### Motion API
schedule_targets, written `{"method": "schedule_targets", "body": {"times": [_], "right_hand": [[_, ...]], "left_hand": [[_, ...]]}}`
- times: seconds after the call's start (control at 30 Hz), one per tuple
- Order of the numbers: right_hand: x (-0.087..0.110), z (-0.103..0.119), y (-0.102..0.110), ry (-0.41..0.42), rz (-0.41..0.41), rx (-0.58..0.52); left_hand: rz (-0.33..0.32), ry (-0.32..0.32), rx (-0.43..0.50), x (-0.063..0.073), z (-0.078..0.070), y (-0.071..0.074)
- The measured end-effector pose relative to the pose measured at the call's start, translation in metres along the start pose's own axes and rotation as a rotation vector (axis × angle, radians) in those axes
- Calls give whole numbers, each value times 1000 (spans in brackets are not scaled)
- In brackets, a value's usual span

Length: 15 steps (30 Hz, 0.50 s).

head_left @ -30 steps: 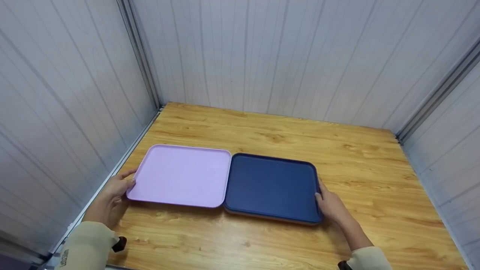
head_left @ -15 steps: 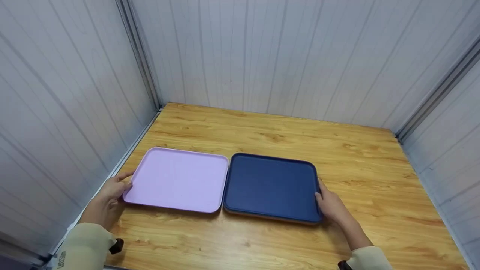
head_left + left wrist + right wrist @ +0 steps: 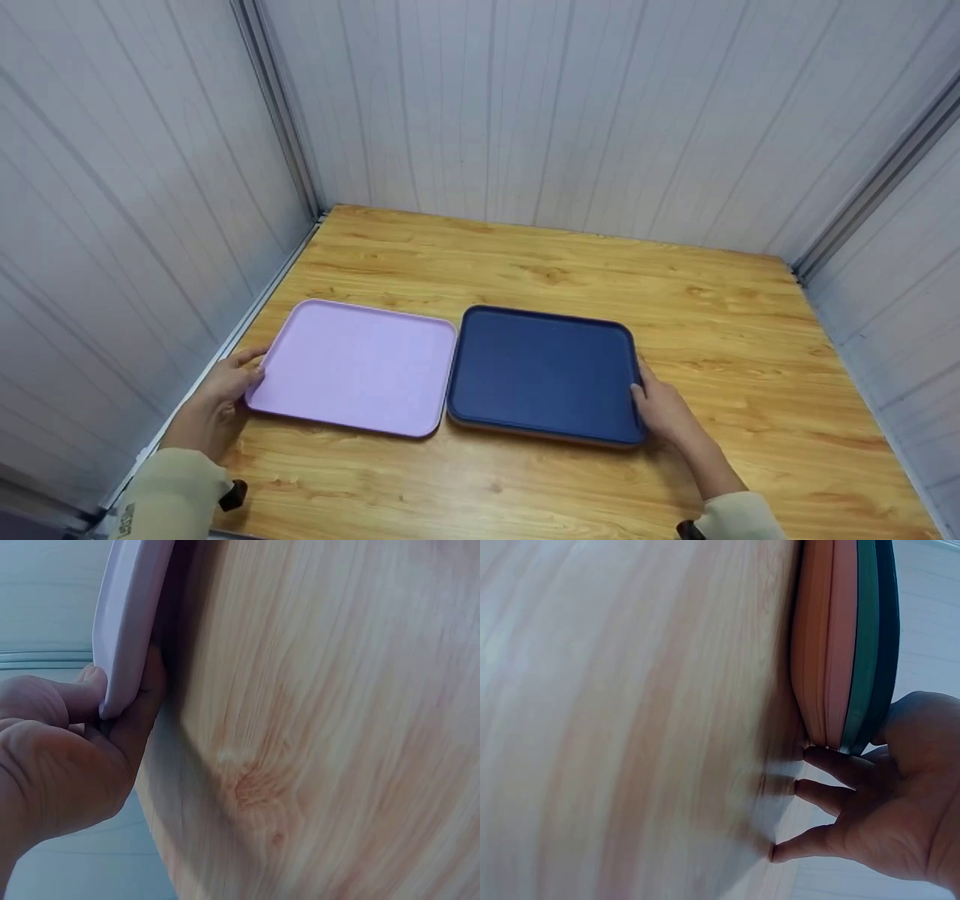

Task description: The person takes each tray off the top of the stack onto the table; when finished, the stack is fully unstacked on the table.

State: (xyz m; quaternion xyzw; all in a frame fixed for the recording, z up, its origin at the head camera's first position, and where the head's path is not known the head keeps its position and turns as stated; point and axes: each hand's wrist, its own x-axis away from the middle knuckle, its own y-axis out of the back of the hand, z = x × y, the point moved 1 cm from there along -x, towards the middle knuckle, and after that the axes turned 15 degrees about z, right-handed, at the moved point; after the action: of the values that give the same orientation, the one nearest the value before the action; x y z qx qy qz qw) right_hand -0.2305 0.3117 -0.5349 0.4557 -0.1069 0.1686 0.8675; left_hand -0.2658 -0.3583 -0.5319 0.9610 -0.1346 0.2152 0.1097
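Note:
The left hand (image 3: pixel 225 380) pinches the left edge of a light purple tray (image 3: pixel 356 367), thumb on top of the rim and fingers underneath. In the left wrist view the purple tray (image 3: pixel 124 622) is seen edge-on, close over the wood and casting a shadow. Right beside it lies a stack topped by a navy blue tray (image 3: pixel 544 375). The right hand (image 3: pixel 664 409) holds the stack's right edge, thumb at the navy rim. The right wrist view shows green (image 3: pixel 866 637), pink (image 3: pixel 842 645) and orange trays (image 3: pixel 814 645) under the navy one, with the other fingertips down at the table.
The wood-grain table (image 3: pixel 555 274) is closed in by pale panel walls at the left (image 3: pixel 127 187), back (image 3: pixel 525 112) and right (image 3: pixel 907 322). The left forearm passes close along the left wall.
The left hand has shifted the purple tray slightly left and toward the person, and its right end has come lower in view. The navy-topped stack and the right hand have stayed still.

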Motion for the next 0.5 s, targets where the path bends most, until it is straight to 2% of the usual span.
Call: {"method": "schedule_targets", "body": {"times": [0.17, 0.33, 0.5], "right_hand": [[-1, -2, 0, -12, 7, -9], [-1, -2, 0, -13, 7, -9], [1, 0, 1, -2, 4, -1]], "left_hand": [[23, 20, -24, -1, -2, 2], [41, 77, -73, 4, -7, 3], [-9, 135, -180, 6, -19, 2]]}}
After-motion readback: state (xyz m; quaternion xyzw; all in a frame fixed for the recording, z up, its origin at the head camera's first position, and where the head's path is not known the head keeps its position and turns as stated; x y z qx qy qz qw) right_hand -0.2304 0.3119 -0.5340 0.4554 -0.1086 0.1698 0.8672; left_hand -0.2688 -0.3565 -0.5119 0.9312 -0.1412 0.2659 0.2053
